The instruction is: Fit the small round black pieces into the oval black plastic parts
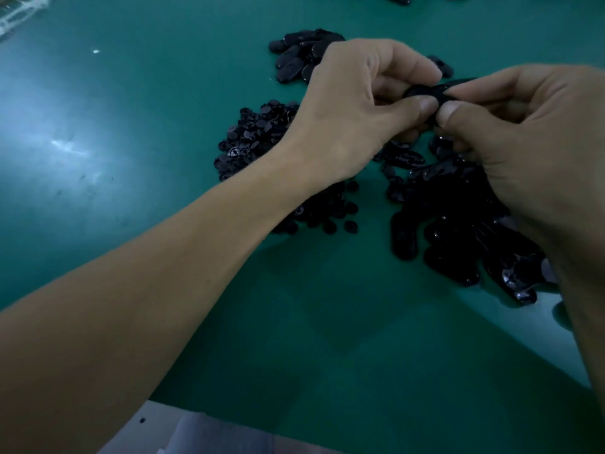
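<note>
Oval black plastic part is pinched between both hands, held above the green table. Left hand grips one end with thumb and curled fingers; right hand pinches the other end, and the two thumb tips nearly meet on it. Whether a round piece sits under the thumbs cannot be told. Beneath the left wrist lies a heap of small round black pieces, and under the right hand a heap of oval parts. Beyond the hands sits a farther pile of oval parts
</note>
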`<state>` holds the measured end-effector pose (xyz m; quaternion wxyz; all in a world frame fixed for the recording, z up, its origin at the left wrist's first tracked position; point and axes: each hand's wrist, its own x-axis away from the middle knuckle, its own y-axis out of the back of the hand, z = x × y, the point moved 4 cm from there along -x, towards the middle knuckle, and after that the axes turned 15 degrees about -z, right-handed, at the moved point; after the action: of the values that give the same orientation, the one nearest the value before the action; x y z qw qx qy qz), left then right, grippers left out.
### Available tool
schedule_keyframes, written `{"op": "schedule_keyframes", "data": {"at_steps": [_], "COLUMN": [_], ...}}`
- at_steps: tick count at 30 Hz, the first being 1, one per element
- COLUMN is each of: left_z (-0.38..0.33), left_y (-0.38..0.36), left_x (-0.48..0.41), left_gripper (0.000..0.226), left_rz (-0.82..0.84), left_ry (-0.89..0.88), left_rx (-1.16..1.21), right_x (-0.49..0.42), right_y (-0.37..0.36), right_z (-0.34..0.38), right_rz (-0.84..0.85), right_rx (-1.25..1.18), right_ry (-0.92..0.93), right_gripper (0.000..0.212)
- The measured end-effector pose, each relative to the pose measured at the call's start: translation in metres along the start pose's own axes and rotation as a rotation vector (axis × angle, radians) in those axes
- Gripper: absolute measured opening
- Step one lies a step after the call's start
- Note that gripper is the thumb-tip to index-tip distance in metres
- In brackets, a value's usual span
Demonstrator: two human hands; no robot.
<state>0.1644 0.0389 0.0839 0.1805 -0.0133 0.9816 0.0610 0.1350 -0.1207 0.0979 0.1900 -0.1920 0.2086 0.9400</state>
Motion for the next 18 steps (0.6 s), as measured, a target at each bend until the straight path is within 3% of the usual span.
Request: {"op": "schedule_keyframes", "data": {"at_steps": [12, 15, 18], "left_z": [-0.007, -0.003, 0.008], "left_y": [0.006, 0.009, 0.023], "left_x": [-0.003, -0.006, -0.013], "left_gripper": [0.013, 0.014, 0.017], "left_rz": [-0.073, -0.111, -0.247], "left_ry": [-0.143, -0.145, -0.078], "left_rx": [-0.121, -0.132, -0.154], "right_x": [0.002, 0.001, 0.003], "right_y": [-0.003, -0.003, -0.001], "right_z": [0.005, 0.002, -0.006], "right_rz": [-0.005, -0.025, -0.008], "right_rx": [0.016, 0.190, 0.569], "right_ry": [0.038, 0.130, 0.285], "right_gripper": [0.006, 0.021, 0.041]}}
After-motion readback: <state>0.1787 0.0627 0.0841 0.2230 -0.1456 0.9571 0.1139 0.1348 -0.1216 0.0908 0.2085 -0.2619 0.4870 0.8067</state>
